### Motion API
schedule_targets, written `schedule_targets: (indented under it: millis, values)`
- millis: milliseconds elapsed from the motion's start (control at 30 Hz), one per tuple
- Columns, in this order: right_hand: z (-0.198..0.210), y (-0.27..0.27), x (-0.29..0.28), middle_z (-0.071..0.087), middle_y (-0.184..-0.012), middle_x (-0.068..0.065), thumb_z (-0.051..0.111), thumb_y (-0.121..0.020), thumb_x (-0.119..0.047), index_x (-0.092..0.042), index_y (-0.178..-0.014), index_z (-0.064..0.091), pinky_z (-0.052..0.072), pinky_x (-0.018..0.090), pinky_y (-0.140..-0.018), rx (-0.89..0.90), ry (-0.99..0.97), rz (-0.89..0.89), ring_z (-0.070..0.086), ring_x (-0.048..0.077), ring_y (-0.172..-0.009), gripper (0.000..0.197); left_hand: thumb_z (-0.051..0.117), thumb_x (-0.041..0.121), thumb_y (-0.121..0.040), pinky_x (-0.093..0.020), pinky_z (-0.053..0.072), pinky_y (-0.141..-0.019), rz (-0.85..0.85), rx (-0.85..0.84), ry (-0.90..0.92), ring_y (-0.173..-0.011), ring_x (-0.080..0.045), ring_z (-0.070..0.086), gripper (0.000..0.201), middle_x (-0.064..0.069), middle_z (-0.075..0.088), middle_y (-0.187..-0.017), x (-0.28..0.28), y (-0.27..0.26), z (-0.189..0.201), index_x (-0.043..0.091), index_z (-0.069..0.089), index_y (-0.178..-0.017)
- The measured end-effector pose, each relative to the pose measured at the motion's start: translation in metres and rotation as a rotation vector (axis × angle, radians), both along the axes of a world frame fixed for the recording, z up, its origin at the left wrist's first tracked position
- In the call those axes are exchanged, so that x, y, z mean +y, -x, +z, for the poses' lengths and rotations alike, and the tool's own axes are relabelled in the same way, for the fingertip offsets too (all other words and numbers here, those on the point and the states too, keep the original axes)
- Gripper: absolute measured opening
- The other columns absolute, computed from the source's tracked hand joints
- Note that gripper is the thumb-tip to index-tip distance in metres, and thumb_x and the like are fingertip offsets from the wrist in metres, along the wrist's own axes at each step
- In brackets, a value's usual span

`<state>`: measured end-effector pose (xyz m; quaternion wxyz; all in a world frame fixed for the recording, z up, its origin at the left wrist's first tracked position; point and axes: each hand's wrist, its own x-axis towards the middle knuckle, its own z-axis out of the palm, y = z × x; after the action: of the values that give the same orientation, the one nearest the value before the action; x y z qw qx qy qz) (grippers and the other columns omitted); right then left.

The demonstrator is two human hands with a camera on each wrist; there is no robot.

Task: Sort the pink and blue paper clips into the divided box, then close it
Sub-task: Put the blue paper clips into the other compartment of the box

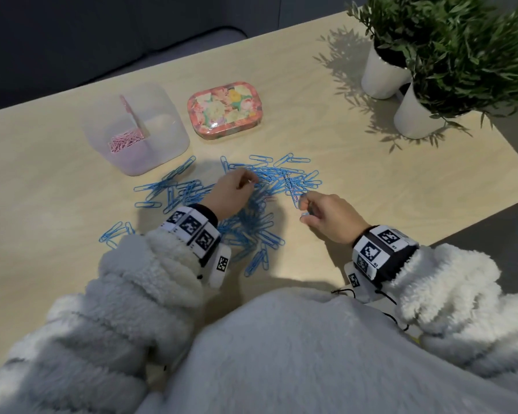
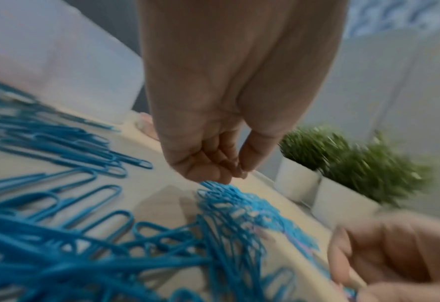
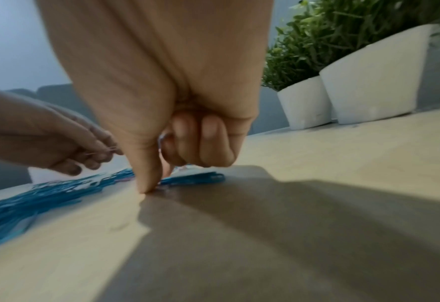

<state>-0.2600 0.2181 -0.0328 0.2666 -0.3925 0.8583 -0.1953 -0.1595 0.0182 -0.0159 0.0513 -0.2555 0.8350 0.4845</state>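
Note:
The translucent divided box (image 1: 165, 144) stands open at the back left, with pink clips (image 1: 123, 142) in its near-left compartment. Its floral lid (image 1: 225, 110) lies to the right of it. Blue paper clips (image 1: 251, 225) are strewn over the table middle, and a few pink ones show faintly among them (image 2: 295, 243). My left hand (image 1: 245, 182) hovers over the pile, thumb against curled fingertips (image 2: 239, 169), pinching a thin pale clip (image 3: 98, 152). My right hand (image 1: 302, 204) presses its thumb (image 3: 144, 188) and forefinger onto clips at the pile's right edge, with a clip (image 3: 162, 138) tucked under its curled fingers.
Two white pots with green plants (image 1: 383, 76) (image 1: 416, 118) stand at the back right. The table's right edge (image 1: 476, 222) runs close to my right wrist. Bare wood lies in front of the pile and to its right.

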Motion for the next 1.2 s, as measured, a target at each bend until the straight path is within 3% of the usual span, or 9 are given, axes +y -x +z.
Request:
schedule_targets:
  millis: [167,333,467,633,733,833,1033,1100,1200]
  values:
    - [0.0,0.009,0.005,0.043,-0.056,-0.009,0.068,-0.078,-0.02,-0.019,-0.094,0.06,0.043,0.035,-0.068,-0.013,0.037,-0.063,0.044,0.016,-0.059,0.018,0.042,0.014,-0.091,-0.024,0.034,-0.052,0.229,-0.042,-0.378,-0.056,-0.015,0.042,0.024,-0.004,0.043,-0.063,-0.011,0.002,0.005,0.014,0.044,-0.067]
    - [0.002,0.003,-0.002,0.045,-0.057,-0.012,0.065,-0.08,-0.022,-0.025,-0.08,0.057,0.036,0.029,-0.065,0.017,-0.038,-0.037,0.047,0.02,-0.069,0.008,0.053,0.016,-0.089,-0.025,0.033,-0.062,-0.127,-0.047,0.046,-0.058,-0.009,0.041,0.007,0.006,0.044,-0.065,0.007,0.007,-0.008,0.012,0.058,-0.087]
    - [-0.001,0.004,-0.002,0.051,-0.06,-0.01,0.064,-0.081,-0.024,-0.023,-0.071,0.055,0.039,0.031,-0.065,-0.018,-0.092,-0.101,0.05,0.021,-0.07,0.013,0.053,0.012,-0.086,-0.033,0.04,-0.078,-0.323,-0.031,0.357,-0.091,-0.026,0.054,0.013,-0.01,0.059,-0.099,0.02,0.012,-0.013,0.007,0.059,-0.097]
    - [0.002,0.002,-0.003,0.058,-0.072,0.0,0.05,-0.083,-0.025,-0.021,-0.074,0.046,0.045,0.037,-0.069,-0.045,-0.086,0.032,0.057,0.03,-0.074,0.011,0.053,0.008,-0.085,-0.038,0.04,-0.087,-0.349,-0.047,0.387,-0.101,-0.032,0.054,0.013,-0.017,0.057,-0.107,0.021,0.014,-0.013,0.003,0.059,-0.095]
    - [0.008,0.009,-0.005,0.05,-0.061,-0.004,0.051,-0.083,-0.012,-0.015,-0.073,0.045,0.04,0.021,-0.057,-0.142,0.172,-0.142,0.052,0.008,-0.056,0.012,0.052,0.008,-0.087,-0.034,0.038,-0.086,-0.306,-0.021,0.352,-0.098,-0.028,0.052,0.011,-0.014,0.055,-0.105,0.016,0.01,-0.012,0.003,0.058,-0.095]
    - [0.007,0.023,-0.01,0.05,-0.06,0.002,0.046,-0.087,0.003,-0.019,-0.072,0.041,0.038,0.013,-0.043,-0.361,0.33,-0.366,0.05,-0.002,-0.04,0.026,0.054,0.013,-0.089,-0.027,0.038,-0.072,-0.185,-0.009,0.236,-0.084,-0.018,0.049,0.006,-0.004,0.054,-0.091,0.008,0.007,-0.009,0.009,0.057,-0.091]
    - [-0.004,0.033,-0.025,0.051,-0.063,-0.005,0.066,-0.081,-0.026,-0.02,-0.091,0.056,0.038,0.03,-0.064,-0.025,-0.004,-0.095,0.049,0.014,-0.061,0.016,0.051,0.004,-0.091,-0.014,0.048,-0.055,0.05,0.049,-0.347,-0.053,-0.003,0.059,0.01,0.003,0.063,-0.063,0.002,0.009,0.0,0.012,0.054,-0.085]
    - [-0.005,0.036,-0.029,0.055,-0.071,-0.002,0.063,-0.082,-0.022,-0.018,-0.084,0.059,0.041,0.033,-0.069,0.002,0.007,-0.109,0.05,0.021,-0.07,0.007,0.044,0.0,-0.093,-0.011,0.047,-0.049,0.071,0.01,-0.464,-0.044,0.002,0.054,0.013,-0.003,0.056,-0.066,0.005,0.01,0.002,0.008,0.052,-0.098]
    - [-0.003,0.049,-0.027,0.06,-0.069,0.001,0.063,-0.08,-0.013,-0.023,-0.066,0.054,0.045,0.033,-0.072,-0.094,0.115,-0.268,0.054,0.02,-0.07,0.02,0.032,-0.006,-0.091,-0.012,0.04,-0.038,0.137,-0.094,-0.568,-0.039,-0.005,0.049,0.029,-0.006,0.046,-0.065,0.009,0.015,0.005,0.012,0.053,-0.082]
